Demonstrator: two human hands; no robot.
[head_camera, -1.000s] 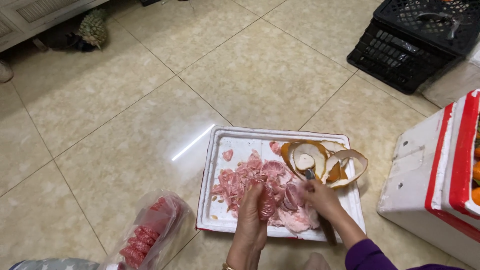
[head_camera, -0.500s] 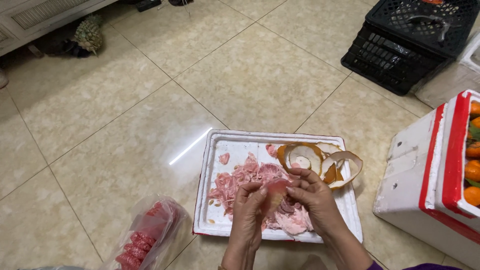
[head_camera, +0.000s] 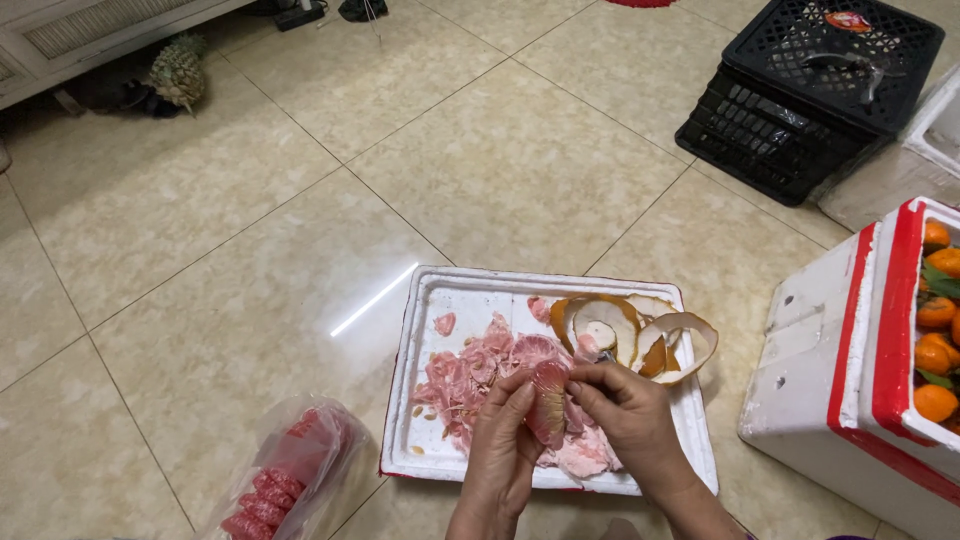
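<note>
Together our left hand and right hand pinch a pink pomelo segment between the fingertips, just above the white foam tray. Below it lie pink membrane scraps, and the curled orange peel rests at the tray's far right corner.

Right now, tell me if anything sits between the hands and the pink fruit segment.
Nothing visible does. The left hand and right hand both pinch the pink fruit segment directly, above the white foam tray. The curled orange peel lies apart, farther back in the tray.
</note>
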